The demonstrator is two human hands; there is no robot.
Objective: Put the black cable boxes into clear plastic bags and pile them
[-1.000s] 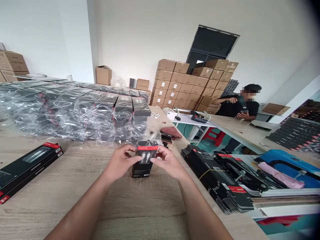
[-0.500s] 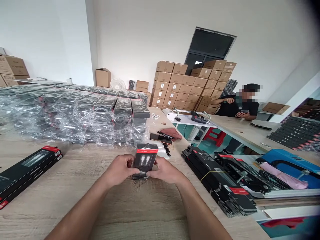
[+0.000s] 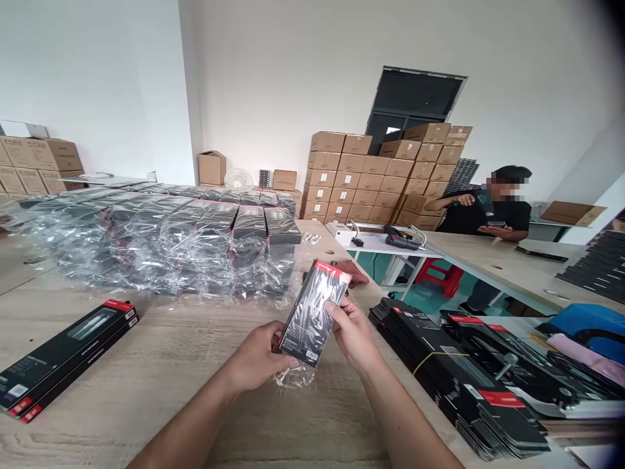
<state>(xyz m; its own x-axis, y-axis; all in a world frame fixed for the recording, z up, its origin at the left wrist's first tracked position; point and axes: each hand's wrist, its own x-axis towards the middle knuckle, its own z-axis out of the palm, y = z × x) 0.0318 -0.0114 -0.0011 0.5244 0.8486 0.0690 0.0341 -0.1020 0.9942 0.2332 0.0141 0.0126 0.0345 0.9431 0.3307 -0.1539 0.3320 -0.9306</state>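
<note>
Between my hands, tilted above the wooden table (image 3: 161, 384), is a black and red product box (image 3: 312, 319) with printed text on the side facing me. Clear plastic film (image 3: 295, 376) hangs loose at its lower end. My left hand (image 3: 261, 355) grips the lower left edge, thumb near the bottom corner. My right hand (image 3: 352, 326) closes on the right side, its thumb lying on the face of the box. Some of the fingers of both hands are hidden behind the box.
Film-wrapped boxes (image 3: 195, 247) are piled at the back left. Two long black boxes (image 3: 73, 358) lie at left. Banded flat cartons (image 3: 454, 371) line the right edge, beside a sealing machine (image 3: 508, 365). Beyond, a person (image 3: 505, 212) holds a dark tool near stacked brown cartons (image 3: 361, 179).
The box has been lifted, tilted and turned from its face with the cable picture to a text side. My right hand has shifted up along it. The view has moved slightly.
</note>
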